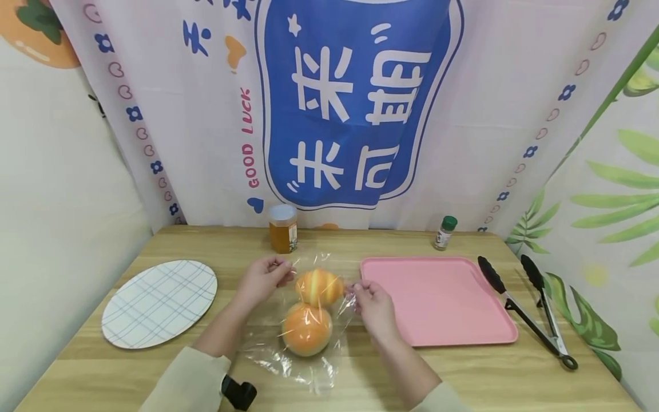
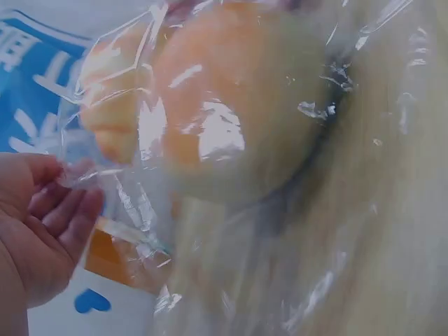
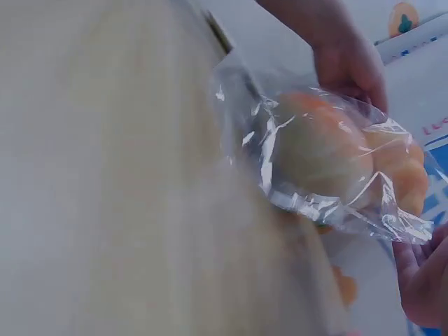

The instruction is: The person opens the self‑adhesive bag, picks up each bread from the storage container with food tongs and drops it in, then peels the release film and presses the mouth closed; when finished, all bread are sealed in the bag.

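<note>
A clear plastic bag (image 1: 280, 366) lies between my hands with two bread pieces inside. The round orange-brown bun (image 1: 307, 329) is nearer me, and the ridged oval bread roll (image 1: 320, 287) touches its far side. My left hand (image 1: 265, 278) pinches the bag's far left edge between thumb and fingers; the left wrist view shows that pinch close up. On the other side, my right hand (image 1: 377, 309) pinches the bag's far right corner, beside the ridged roll. Glare on the film partly hides the bread in both wrist views.
A pink tray (image 1: 437, 303) lies right of the bag, with black-tipped tongs (image 1: 538, 329) beyond it. On the left is a checked oval plate (image 1: 159, 303). Behind stand a honey-coloured jar (image 1: 283, 230) and a green-capped shaker (image 1: 445, 233), before a printed cloth (image 1: 216, 126).
</note>
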{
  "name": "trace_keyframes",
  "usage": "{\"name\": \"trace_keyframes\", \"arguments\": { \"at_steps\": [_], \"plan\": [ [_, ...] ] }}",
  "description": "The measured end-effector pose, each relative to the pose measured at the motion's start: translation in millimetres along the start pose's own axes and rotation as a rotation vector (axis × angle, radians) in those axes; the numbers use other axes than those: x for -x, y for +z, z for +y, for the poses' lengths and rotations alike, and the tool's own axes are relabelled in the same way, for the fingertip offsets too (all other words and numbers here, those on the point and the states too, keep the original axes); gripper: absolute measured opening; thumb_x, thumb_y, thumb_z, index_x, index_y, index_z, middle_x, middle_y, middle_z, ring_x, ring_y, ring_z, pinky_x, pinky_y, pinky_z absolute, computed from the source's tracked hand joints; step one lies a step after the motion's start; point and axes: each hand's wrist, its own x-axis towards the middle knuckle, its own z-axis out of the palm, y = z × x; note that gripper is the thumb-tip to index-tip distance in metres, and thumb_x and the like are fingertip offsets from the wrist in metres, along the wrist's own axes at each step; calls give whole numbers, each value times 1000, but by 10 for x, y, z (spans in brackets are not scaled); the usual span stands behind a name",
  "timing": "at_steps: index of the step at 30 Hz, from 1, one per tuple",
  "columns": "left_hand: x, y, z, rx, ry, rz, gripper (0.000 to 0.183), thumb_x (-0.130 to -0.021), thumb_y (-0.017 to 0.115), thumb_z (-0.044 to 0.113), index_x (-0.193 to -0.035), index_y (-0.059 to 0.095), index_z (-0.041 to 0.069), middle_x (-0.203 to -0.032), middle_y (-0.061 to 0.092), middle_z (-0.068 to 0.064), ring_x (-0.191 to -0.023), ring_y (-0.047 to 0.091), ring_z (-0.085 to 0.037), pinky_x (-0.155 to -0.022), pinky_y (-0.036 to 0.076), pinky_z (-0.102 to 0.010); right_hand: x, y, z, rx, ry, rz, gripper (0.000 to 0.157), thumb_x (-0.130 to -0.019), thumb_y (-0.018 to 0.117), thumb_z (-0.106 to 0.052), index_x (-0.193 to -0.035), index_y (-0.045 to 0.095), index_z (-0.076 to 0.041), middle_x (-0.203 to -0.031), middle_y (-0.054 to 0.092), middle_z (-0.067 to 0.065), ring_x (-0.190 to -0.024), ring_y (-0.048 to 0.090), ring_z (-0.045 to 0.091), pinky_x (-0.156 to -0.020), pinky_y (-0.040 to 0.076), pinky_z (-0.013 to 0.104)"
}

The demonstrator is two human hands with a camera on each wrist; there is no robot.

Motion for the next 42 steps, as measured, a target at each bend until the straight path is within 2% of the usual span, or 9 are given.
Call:
{"name": "trace_keyframes", "arguments": {
  "at_steps": [5, 8, 14, 18, 24, 32, 34, 38, 42],
  "plan": [
    [231, 22, 152, 167, 111, 48, 21, -99, 56, 9, -111, 61, -8, -107, 73, -18, -86, 68, -5, -82, 60, -23, -31, -128, -327, 20, -162, -10, 22, -99, 54, -6, -114, 59, 9, -112, 70, 22, -91, 71, 8, -87, 60, 25],
    [321, 46, 227, 215, 201, 75, 19, -99, 55, 6, -110, 62, -8, -108, 73, -17, -89, 68, -2, -84, 58, -19, -36, -172, -484, 100, -255, 4, 20, -98, 56, -6, -111, 63, 8, -111, 70, 23, -93, 69, 4, -89, 58, 22],
    [381, 119, 418, 142, 382, 130, 16, -96, 61, 7, -103, 67, -5, -97, 71, -19, -78, 61, -3, -71, 54, -15, -26, -155, -685, 171, -341, -7, 19, -96, 61, -8, -108, 68, 5, -112, 70, 22, -91, 65, -5, -86, 55, 13],
    [400, 142, 481, 136, 440, 139, 17, -96, 61, 6, -103, 68, -8, -93, 71, -16, -74, 59, -5, -67, 52, -16, -21, -160, -745, 197, -354, -26, 19, -96, 62, -9, -109, 69, 4, -113, 70, 22, -92, 64, -4, -85, 55, 13],
    [427, 93, 410, 195, 403, 170, 15, -96, 59, 3, -104, 68, -7, -107, 74, -11, -90, 65, 1, -80, 55, -13, -79, -274, -715, 182, -257, 31, 22, -98, 60, -13, -113, 68, 1, -118, 69, 18, -95, 64, -4, -89, 53, 12],
    [443, 169, 365, 209, 413, 89, 18, -95, 60, 2, -105, 66, -10, -94, 71, 20, -85, 63, 1, -77, 55, -14, -41, -259, -654, 221, -260, -19, 22, -96, 62, -12, -112, 69, 1, -115, 71, 16, -94, 64, 0, -85, 54, 13],
    [446, 178, 348, 224, 408, 100, 18, -94, 60, 1, -106, 66, -12, -92, 70, 24, -85, 64, 1, -77, 55, -14, -54, -277, -632, 214, -248, -11, 22, -96, 62, -12, -112, 69, 1, -115, 71, 16, -95, 64, 0, -87, 53, 13],
    [453, 143, 281, 310, 375, 162, 17, -95, 58, -1, -104, 64, -13, -95, 72, 21, -91, 67, 0, -85, 56, -15, -99, -356, -581, 103, -200, 34, 22, -98, 58, -10, -112, 66, 5, -112, 72, 13, -96, 66, 1, -91, 54, 14],
    [459, 115, 194, 396, 312, 136, 14, -98, 53, 2, -101, 61, -10, -97, 73, 14, -95, 69, -6, -90, 56, -18, -104, -406, -528, 28, -177, 10, 18, -99, 53, -5, -107, 63, 8, -99, 73, 2, -92, 67, 4, -90, 56, 17]
  ]
}}
